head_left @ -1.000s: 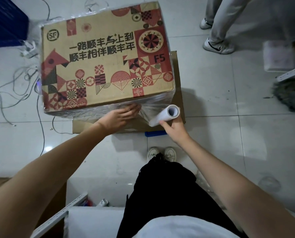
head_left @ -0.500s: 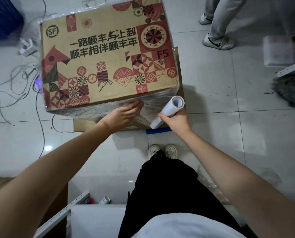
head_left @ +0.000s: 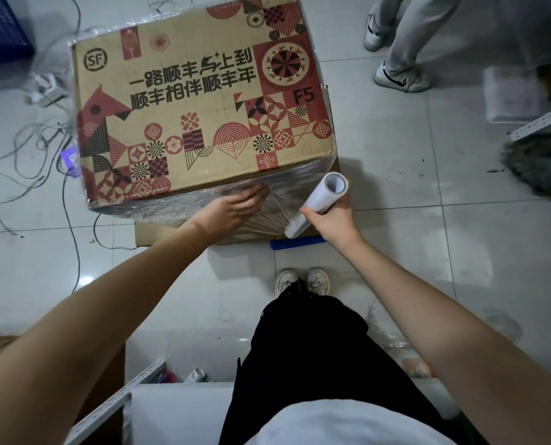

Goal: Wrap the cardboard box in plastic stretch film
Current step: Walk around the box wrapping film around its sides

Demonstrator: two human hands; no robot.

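A large printed cardboard box stands on the tiled floor, its sides covered in clear stretch film. My left hand presses flat against the film on the box's near side, fingers straight. My right hand grips a white roll of stretch film, held tilted just off the box's near right corner. A taut fan of film runs from the roll to the box beside my left fingers.
A flat cardboard sheet and a blue strip lie under the box. Tangled cables lie left of it. Another person's legs stand at the back right. Metal shelf rails are near my feet.
My right hand has carried the roll rightward and up, away from the box, stretching the film. My left hand stays pressed on the near side.
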